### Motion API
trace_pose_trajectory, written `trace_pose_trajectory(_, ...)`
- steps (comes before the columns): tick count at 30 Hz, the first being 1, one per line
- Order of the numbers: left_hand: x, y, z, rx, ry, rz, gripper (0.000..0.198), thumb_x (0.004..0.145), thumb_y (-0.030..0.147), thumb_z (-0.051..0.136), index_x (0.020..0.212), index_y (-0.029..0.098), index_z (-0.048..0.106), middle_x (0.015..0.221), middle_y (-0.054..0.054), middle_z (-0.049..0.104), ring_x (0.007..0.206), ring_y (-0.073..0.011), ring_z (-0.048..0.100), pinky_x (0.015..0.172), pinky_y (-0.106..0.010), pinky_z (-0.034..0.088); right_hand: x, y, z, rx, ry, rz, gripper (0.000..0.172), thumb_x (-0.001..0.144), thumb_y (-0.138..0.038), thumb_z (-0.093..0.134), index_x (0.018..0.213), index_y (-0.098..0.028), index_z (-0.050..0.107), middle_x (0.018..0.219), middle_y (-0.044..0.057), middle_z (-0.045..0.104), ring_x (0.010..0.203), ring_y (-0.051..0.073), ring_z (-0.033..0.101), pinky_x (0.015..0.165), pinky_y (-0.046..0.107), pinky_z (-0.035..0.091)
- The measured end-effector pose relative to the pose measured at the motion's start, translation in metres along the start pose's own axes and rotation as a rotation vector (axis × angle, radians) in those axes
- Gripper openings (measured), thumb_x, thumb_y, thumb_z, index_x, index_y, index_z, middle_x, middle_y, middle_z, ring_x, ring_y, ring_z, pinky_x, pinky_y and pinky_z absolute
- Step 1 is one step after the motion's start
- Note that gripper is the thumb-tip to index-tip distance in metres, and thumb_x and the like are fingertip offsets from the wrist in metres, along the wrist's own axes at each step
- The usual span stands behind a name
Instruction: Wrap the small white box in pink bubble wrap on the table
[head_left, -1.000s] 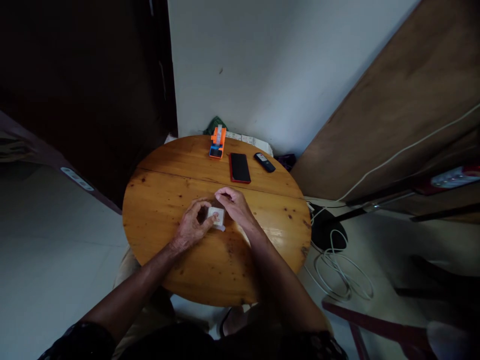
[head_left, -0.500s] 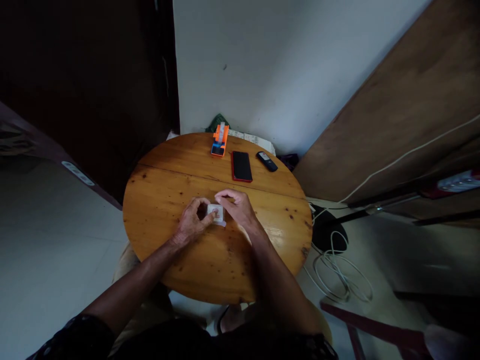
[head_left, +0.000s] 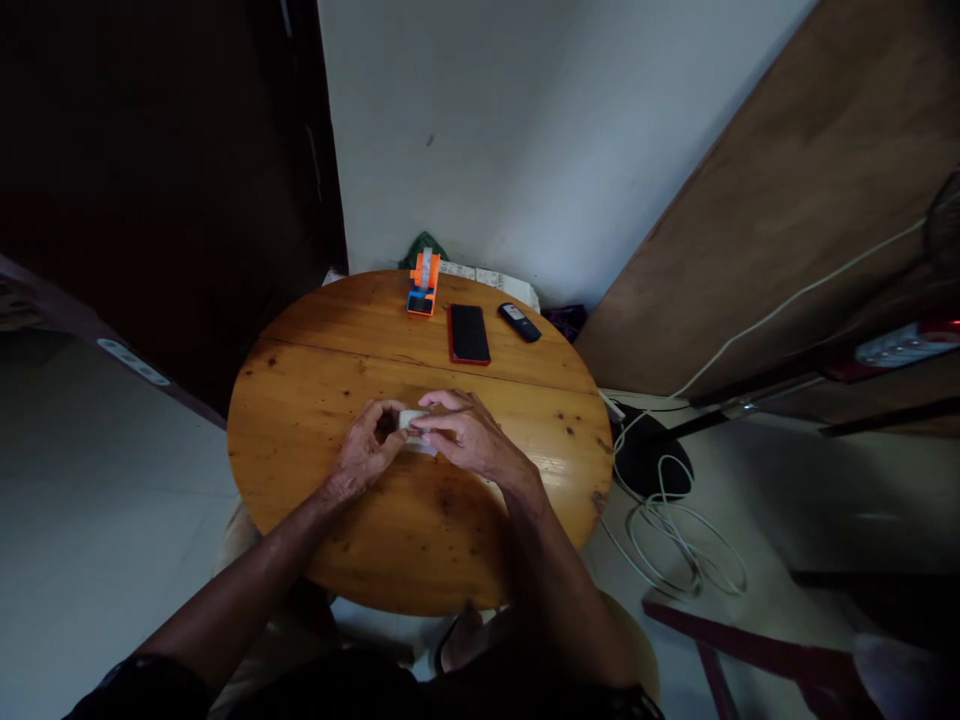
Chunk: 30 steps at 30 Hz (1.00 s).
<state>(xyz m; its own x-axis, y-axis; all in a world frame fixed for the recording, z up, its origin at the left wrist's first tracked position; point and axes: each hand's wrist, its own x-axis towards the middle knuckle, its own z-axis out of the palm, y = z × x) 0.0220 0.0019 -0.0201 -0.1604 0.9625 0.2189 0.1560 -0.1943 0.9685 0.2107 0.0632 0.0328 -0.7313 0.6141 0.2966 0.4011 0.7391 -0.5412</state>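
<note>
Near the middle of the round wooden table (head_left: 300, 385), a small whitish box (head_left: 409, 417) lies between my two hands. From the left, the thumb and fingers of my left hand (head_left: 364, 445) close around its side. My right hand (head_left: 476, 436) reaches over it from the right, thumb and fingers on the box, covering much of it. A pale flap or strip sticks out at its near side; I cannot make out what it is.
Toward the table's far edge stand an orange and blue tape dispenser (head_left: 424, 285), a dark phone with a red edge (head_left: 469, 334) and a dark handset (head_left: 519, 322). A wall rises behind. White cable (head_left: 679, 540) lies coiled on the floor at the right.
My right hand has come down from beside the box's far corner onto its top and right side. The left hand keeps its hold. The whole view has shifted slightly.
</note>
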Motion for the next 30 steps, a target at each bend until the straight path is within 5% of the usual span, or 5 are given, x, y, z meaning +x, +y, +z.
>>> trace_pose_trajectory(8, 0.003, -0.006, 0.001, 0.065, 0.020, -0.012, 0.030, 0.077, 0.031, 0.066, 0.105, 0.019, 0.062, 0.101, -0.005, 0.063, 0.092, -0.0167, 0.061, 0.086, -0.030, 0.051, 0.004, 0.003, -0.006, 0.258, 0.041, 0.000, 0.017, 0.087, -0.027, 0.064, 0.093, -0.027, 0.081, 0.124, 0.006, 0.067, 0.114, 0.023, 0.062, 0.104, 0.042, 0.045)
trace_pose_trajectory(17, 0.006, -0.006, 0.001, -0.021, 0.033, -0.037, 0.041, 0.072, 0.034, 0.070, 0.109, 0.019, 0.061, 0.107, -0.007, 0.061, 0.093, -0.0179, 0.063, 0.087, -0.033, 0.052, 0.007, 0.029, -0.013, 0.440, 0.636, 0.427, 0.026, 0.082, -0.043, 0.062, 0.086, -0.021, 0.074, 0.111, 0.009, 0.072, 0.102, 0.025, 0.065, 0.091, 0.041, 0.048)
trace_pose_trajectory(23, 0.017, 0.006, -0.022, 0.067, -0.021, -0.103, 0.056, 0.067, 0.033, 0.073, 0.121, 0.021, 0.063, 0.116, -0.009, 0.063, 0.105, -0.0228, 0.061, 0.090, -0.036, 0.051, 0.011, 0.051, -0.025, 0.316, 0.586, 0.507, 0.027, 0.080, -0.038, 0.060, 0.093, -0.019, 0.074, 0.112, 0.009, 0.072, 0.103, 0.024, 0.065, 0.091, 0.038, 0.049)
trace_pose_trajectory(27, 0.054, 0.021, -0.034, -0.015, -0.019, -0.100, 0.047, 0.068, 0.031, 0.072, 0.114, 0.021, 0.067, 0.116, -0.008, 0.067, 0.111, -0.0244, 0.060, 0.094, -0.038, 0.049, 0.032, 0.075, -0.034, 0.061, 0.494, 0.624, 0.033, 0.077, -0.035, 0.064, 0.104, -0.016, 0.071, 0.116, 0.013, 0.070, 0.111, 0.027, 0.063, 0.099, 0.042, 0.047)
trace_pose_trajectory(30, 0.087, 0.021, -0.021, -0.184, -0.044, -0.188, 0.039, 0.065, 0.029, 0.072, 0.102, 0.019, 0.069, 0.104, -0.005, 0.070, 0.103, -0.0217, 0.062, 0.097, -0.038, 0.048, 0.052, 0.085, -0.030, -0.128, 0.421, 0.755, 0.053, 0.074, -0.045, 0.073, 0.118, -0.018, 0.064, 0.123, 0.015, 0.066, 0.119, 0.032, 0.059, 0.104, 0.047, 0.043)
